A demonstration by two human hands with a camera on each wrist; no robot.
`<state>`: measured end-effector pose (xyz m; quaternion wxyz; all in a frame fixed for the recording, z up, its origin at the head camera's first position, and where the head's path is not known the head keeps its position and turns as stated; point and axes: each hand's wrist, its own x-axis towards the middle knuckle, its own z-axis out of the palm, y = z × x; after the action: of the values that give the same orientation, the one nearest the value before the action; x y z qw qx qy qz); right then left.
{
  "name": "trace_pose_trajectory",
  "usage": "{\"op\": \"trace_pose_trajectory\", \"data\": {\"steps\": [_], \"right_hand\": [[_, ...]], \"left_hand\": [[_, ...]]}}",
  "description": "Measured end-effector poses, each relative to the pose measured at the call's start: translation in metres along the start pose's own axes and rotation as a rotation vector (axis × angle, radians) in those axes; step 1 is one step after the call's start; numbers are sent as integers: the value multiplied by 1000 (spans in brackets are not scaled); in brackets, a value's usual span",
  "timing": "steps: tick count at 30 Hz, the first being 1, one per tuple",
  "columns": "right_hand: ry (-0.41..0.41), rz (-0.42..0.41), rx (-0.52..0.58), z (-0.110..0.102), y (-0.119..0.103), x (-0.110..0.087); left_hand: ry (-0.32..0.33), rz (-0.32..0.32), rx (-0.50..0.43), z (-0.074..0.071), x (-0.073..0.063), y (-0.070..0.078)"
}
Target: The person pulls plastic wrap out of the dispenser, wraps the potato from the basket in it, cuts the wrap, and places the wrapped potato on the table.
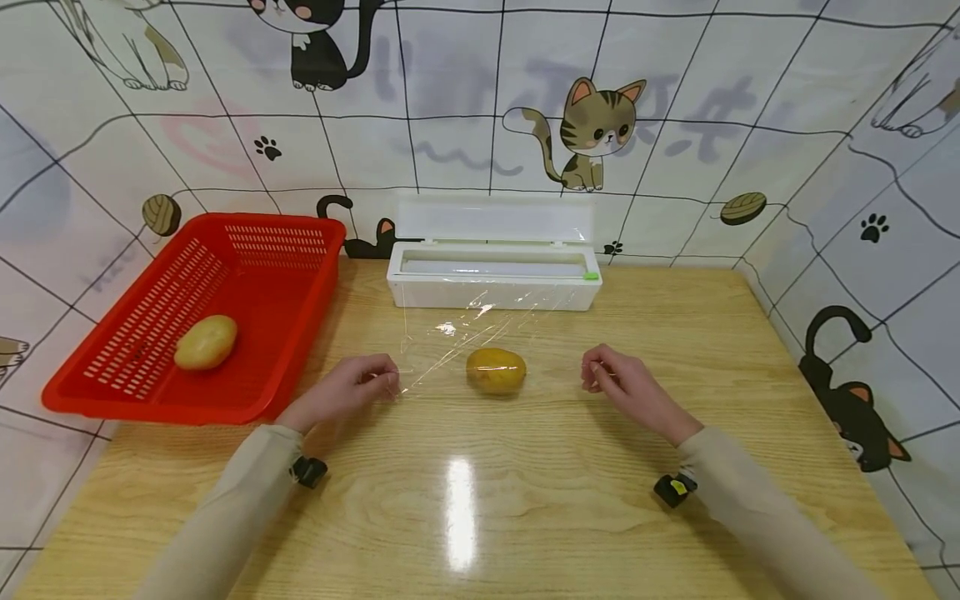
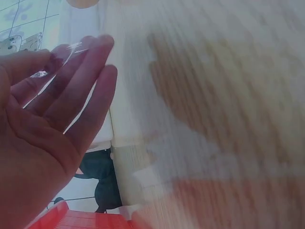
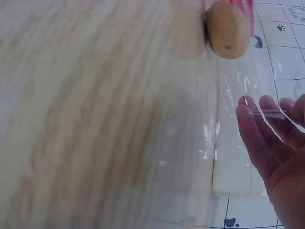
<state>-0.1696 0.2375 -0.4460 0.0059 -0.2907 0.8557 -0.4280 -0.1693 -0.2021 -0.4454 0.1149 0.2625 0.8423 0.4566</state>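
In the head view a sheet of clear cling film (image 1: 447, 328) stretches from a white dispenser box (image 1: 491, 294) towards me. My left hand (image 1: 358, 387) pinches its near left corner between thumb and fingers. On the other side, my right hand (image 1: 628, 385) pinches the film too; the right wrist view shows a gathered strip between thumb and fingertips of that hand (image 3: 281, 157). Under the film, between both hands, a yellow oval mango-like fruit (image 1: 496, 372) lies on the table. The right wrist view shows a small dark spot on this fruit (image 3: 228, 31).
A red basket (image 1: 258, 387) stands at the left, close to my left forearm, with another pale yellow oval fruit (image 1: 206, 342) inside. The dispenser's lid (image 1: 495, 218) is raised against the cat-patterned wall covering (image 1: 450, 150). A light wooden table (image 1: 570, 500) lies below everything.
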Motion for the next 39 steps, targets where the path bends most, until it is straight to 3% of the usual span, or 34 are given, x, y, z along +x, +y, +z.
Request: {"op": "trace_pose_trajectory", "data": {"steps": [3, 11, 16, 22, 28, 35, 39], "right_hand": [[-1, 9, -17, 3, 3, 1], [25, 45, -86, 11, 0, 7], [18, 169, -80, 14, -2, 12], [18, 280, -43, 17, -4, 16], [2, 350, -102, 20, -7, 21], [23, 301, -392, 25, -9, 31], [-1, 319, -470, 27, -9, 35]], "left_hand": [[-10, -19, -34, 1, 3, -2], [0, -103, 31, 2, 9, -4], [8, -126, -10, 2, 13, -6], [18, -215, -37, 2, 19, -5], [64, -267, 129, 5, 28, 1], [76, -292, 374, 8, 40, 8], [44, -305, 450, 9, 48, 10]]}}
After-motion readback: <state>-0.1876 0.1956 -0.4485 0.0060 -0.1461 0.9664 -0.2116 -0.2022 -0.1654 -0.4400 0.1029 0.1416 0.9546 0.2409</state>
